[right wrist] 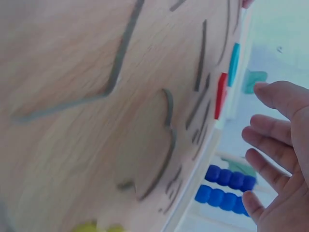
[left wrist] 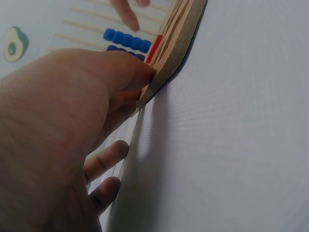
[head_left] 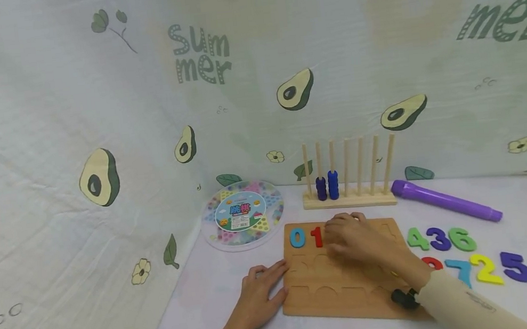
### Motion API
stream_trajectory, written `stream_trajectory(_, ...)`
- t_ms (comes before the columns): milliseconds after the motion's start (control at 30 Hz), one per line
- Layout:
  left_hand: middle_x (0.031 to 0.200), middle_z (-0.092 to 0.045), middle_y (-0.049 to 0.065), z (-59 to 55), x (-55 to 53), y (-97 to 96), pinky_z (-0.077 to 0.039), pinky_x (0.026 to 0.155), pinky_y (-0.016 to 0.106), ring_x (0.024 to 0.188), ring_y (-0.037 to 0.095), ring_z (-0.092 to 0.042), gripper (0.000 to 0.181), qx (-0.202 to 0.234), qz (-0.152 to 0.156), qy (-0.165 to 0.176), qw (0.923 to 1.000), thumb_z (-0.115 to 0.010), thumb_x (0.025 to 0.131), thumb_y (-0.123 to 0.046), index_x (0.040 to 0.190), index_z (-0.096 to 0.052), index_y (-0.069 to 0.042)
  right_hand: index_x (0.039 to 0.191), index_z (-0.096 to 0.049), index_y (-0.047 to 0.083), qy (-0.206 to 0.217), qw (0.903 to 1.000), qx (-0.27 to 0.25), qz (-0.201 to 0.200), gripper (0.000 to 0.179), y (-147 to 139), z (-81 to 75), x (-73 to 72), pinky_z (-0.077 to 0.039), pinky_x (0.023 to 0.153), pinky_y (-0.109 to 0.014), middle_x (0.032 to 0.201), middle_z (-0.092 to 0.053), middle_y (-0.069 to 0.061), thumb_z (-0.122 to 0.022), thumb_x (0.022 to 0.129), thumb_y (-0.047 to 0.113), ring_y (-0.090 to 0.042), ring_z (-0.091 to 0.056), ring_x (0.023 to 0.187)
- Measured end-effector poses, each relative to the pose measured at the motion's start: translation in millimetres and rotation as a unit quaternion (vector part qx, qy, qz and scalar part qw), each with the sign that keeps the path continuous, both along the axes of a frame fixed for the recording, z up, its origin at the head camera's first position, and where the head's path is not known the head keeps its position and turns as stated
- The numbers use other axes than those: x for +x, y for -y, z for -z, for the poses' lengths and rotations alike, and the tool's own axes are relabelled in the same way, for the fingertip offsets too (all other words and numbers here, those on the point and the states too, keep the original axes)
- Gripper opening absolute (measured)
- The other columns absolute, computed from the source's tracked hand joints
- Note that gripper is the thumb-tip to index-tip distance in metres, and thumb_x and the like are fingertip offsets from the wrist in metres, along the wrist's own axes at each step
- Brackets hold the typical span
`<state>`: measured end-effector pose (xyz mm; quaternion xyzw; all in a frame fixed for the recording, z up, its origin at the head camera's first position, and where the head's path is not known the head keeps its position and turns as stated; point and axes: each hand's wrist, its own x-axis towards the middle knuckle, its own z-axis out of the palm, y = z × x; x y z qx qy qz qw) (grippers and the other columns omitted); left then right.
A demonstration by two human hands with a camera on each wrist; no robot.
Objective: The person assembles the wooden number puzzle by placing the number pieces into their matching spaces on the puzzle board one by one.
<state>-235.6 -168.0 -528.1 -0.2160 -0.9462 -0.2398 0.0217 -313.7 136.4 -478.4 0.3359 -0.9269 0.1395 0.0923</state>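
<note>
A wooden number board (head_left: pixel 313 272) with recessed digit shapes lies flat on the white cloth. In its top row sit a blue 0 (head_left: pixel 297 237) and a red 1 (head_left: pixel 317 236). My left hand (head_left: pixel 258 296) touches the board's left edge with thumb and index finger, its other fingers spread beside it. Over the upper middle of the board, just right of the 1, is my right hand (head_left: pixel 350 237). The right wrist view shows that hand's fingers (right wrist: pixel 270 133) loosely bent, holding nothing. My right forearm hides part of the board and a yellow piece (head_left: pixel 394 274).
Right of the board lie a green 4 (head_left: pixel 417 239), purple 3 (head_left: pixel 438 239), green 6 (head_left: pixel 462 239), blue 7 (head_left: pixel 461 268), yellow 2 (head_left: pixel 485 268) and purple 5 (head_left: pixel 516 266). Behind are a peg abacus (head_left: pixel 349 202), a purple tube (head_left: pixel 446 201) and a round game package (head_left: pixel 242 215).
</note>
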Motion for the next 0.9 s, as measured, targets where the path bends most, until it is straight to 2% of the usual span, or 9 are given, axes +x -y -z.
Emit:
stream_trajectory(233, 0.152, -0.045, -0.015, 0.2, -0.6, -2.1, -0.033, 0.091, 0.046, 0.123, 0.02, -0.039, 0.049, 0.007, 0.0, 0.01, 0.9999, -0.058, 0.099, -0.039, 0.147, -0.053, -0.027, 0.113, -0.074, 0.014, -0.057, 0.9984, -0.003, 0.0, 0.026, -25.5, -14.5, 26.0, -0.036, 0.094, -0.06, 0.119, -0.069, -0.003, -0.074, 0.091, 0.027, -0.031, -0.056, 0.117)
stream_trajectory(400, 0.152, -0.046, -0.014, -0.3, -0.6, -0.8, -0.033, 0.091, 0.046, 0.122, 0.021, -0.04, 0.048, 0.009, 0.004, -0.001, 0.9999, -0.058, 0.1, -0.039, 0.146, -0.053, -0.026, 0.114, -0.073, 0.012, -0.079, 0.9965, -0.025, 0.006, 0.029, -44.2, -21.7, 44.8, -0.035, 0.094, -0.059, 0.119, -0.069, -0.006, -0.076, 0.088, 0.024, -0.032, -0.057, 0.116)
stream_trajectory(600, 0.151, -0.047, -0.012, 0.9, 1.7, 0.2, -0.033, 0.09, 0.046, 0.12, 0.021, -0.04, 0.048, 0.011, 0.005, -0.002, 0.9999, -0.058, 0.1, -0.038, 0.146, -0.054, -0.025, 0.116, -0.072, 0.011, -0.059, 0.9969, -0.047, 0.023, 0.033, -65.2, -27.8, 64.5, -0.032, 0.097, -0.061, 0.12, -0.069, -0.005, -0.079, 0.086, 0.024, -0.034, -0.056, 0.119)
stream_trajectory(900, 0.151, -0.047, -0.012, 0.8, 2.8, 0.1, -0.033, 0.091, 0.048, 0.122, 0.022, -0.04, 0.049, 0.008, 0.0, 0.004, 1.0, -0.059, 0.099, -0.037, 0.146, -0.054, -0.026, 0.118, -0.072, 0.015, -0.014, 0.9961, -0.041, 0.076, 0.033, -97.6, -33.0, 87.7, -0.029, 0.098, -0.06, 0.123, -0.068, -0.003, -0.078, 0.088, 0.025, -0.033, -0.055, 0.121)
